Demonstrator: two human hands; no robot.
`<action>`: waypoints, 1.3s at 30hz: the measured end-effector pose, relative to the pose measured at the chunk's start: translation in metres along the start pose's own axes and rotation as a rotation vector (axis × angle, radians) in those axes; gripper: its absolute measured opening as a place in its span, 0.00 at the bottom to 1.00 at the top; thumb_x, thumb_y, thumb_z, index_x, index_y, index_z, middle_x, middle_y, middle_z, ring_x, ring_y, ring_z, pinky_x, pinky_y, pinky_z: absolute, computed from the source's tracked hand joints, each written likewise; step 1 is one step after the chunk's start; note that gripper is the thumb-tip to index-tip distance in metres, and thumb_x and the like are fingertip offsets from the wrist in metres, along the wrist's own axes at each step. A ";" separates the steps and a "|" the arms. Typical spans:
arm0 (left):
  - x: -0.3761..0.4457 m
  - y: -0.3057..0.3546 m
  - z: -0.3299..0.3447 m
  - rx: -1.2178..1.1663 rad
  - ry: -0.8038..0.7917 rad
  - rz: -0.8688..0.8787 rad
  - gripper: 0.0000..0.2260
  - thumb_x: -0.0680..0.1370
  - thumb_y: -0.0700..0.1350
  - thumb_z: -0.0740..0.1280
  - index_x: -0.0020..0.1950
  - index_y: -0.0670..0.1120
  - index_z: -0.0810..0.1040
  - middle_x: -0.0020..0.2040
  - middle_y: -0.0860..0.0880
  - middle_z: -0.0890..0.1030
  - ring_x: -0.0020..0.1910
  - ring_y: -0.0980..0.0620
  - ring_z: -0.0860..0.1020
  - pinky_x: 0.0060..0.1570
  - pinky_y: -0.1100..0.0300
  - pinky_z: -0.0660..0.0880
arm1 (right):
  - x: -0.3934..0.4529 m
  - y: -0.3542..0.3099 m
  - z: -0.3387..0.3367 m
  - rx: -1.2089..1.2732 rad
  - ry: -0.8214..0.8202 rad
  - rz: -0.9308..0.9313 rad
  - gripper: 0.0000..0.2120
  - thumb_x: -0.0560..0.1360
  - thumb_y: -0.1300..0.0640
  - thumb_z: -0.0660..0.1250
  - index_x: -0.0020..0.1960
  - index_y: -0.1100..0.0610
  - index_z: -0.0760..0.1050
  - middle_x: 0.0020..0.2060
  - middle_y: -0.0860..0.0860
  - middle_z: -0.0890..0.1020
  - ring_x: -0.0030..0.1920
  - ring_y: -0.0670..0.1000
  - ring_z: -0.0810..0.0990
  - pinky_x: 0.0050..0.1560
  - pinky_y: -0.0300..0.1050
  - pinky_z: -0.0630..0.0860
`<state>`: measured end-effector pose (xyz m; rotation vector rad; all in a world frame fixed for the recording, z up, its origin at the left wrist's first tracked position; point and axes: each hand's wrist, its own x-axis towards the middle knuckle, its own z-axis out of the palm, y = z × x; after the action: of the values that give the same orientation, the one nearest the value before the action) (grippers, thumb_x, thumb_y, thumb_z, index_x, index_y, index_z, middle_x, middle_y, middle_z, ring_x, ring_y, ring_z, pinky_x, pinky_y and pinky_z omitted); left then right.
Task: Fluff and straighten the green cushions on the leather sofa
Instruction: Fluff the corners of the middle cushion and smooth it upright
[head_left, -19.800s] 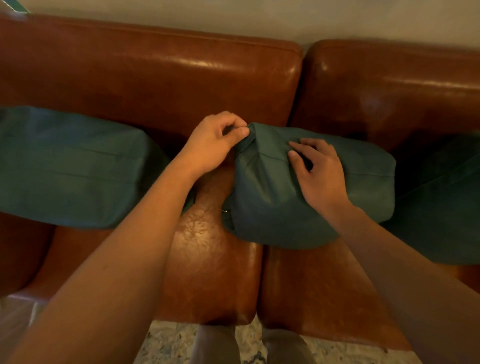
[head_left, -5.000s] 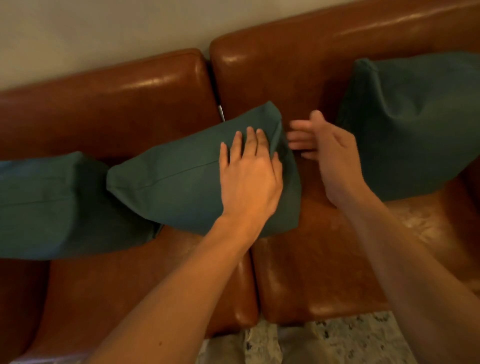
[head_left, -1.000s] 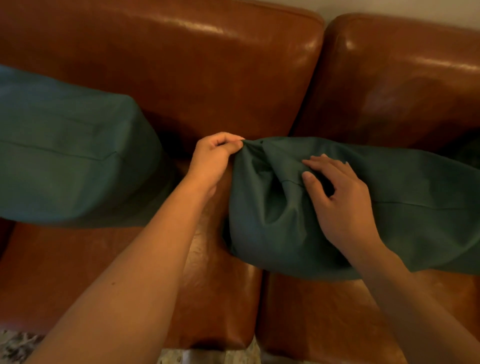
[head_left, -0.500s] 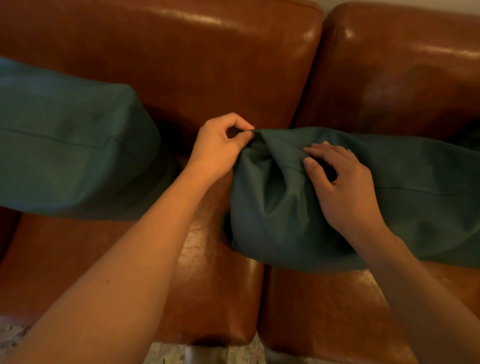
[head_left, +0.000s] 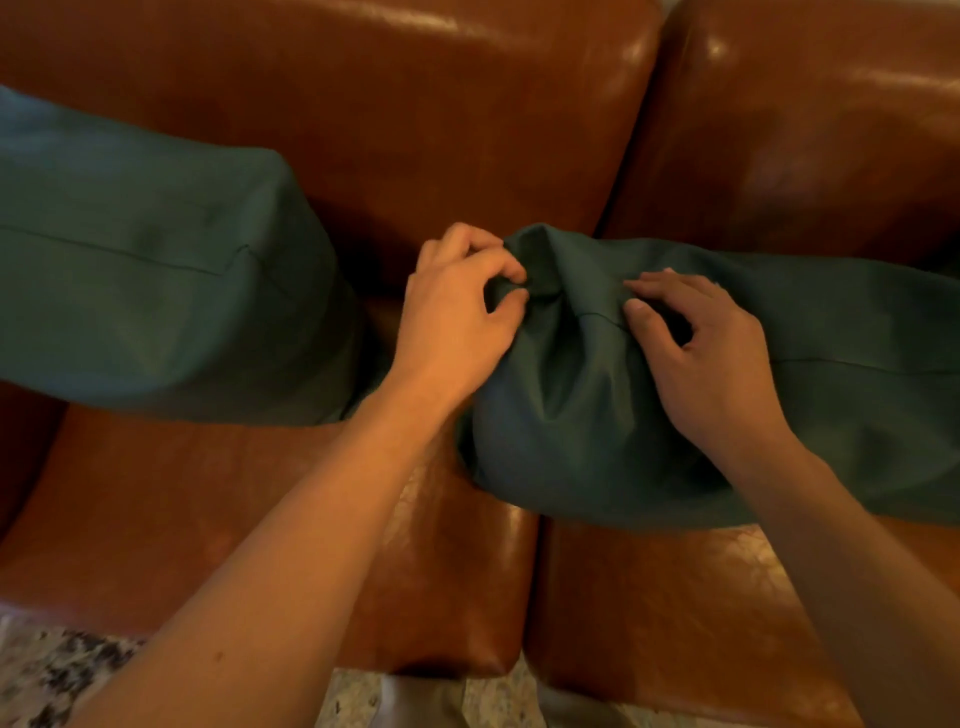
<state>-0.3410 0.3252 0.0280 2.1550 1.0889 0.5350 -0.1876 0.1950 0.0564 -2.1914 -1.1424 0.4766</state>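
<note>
Head view: the right-hand green cushion (head_left: 597, 415) lies on the leather sofa (head_left: 467, 130) seat, at three o'clock from the plump left cushion (head_left: 156, 286). It looks soft, light and floppy, creasing readily, so corners and seams seem the best holds. The left hand (head_left: 457, 322) pinches the bunched corner at its twelve o'clock, fingers curled tight. The right hand (head_left: 696, 353) rests open-fingered across the seam, pressing down, gripping nothing, wrist low.

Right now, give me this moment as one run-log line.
left hand: pinching corner of right cushion | right hand: fingers resting on it | left cushion: untouched | sofa
</note>
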 end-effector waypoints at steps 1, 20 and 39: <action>0.000 -0.001 0.000 0.006 0.010 -0.010 0.03 0.73 0.44 0.70 0.47 0.49 0.81 0.53 0.53 0.75 0.57 0.50 0.72 0.59 0.48 0.70 | 0.001 -0.001 0.001 0.000 0.002 -0.005 0.13 0.80 0.53 0.63 0.60 0.55 0.80 0.60 0.49 0.79 0.66 0.42 0.70 0.73 0.52 0.61; 0.004 0.015 -0.006 0.275 0.008 0.114 0.11 0.73 0.54 0.68 0.52 0.51 0.82 0.59 0.51 0.75 0.61 0.47 0.70 0.57 0.53 0.67 | 0.000 -0.004 0.006 -0.056 0.018 -0.024 0.13 0.79 0.53 0.64 0.60 0.56 0.80 0.60 0.51 0.80 0.66 0.49 0.72 0.71 0.47 0.64; -0.007 0.007 -0.012 -0.006 -0.027 -0.045 0.02 0.76 0.42 0.69 0.44 0.48 0.80 0.58 0.52 0.74 0.61 0.50 0.68 0.62 0.62 0.62 | -0.002 -0.005 0.005 -0.051 0.000 0.002 0.14 0.79 0.51 0.64 0.62 0.54 0.79 0.63 0.50 0.78 0.69 0.48 0.70 0.74 0.52 0.60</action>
<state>-0.3483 0.3213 0.0412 2.1211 1.1173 0.4866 -0.1945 0.1971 0.0559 -2.2363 -1.1641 0.4524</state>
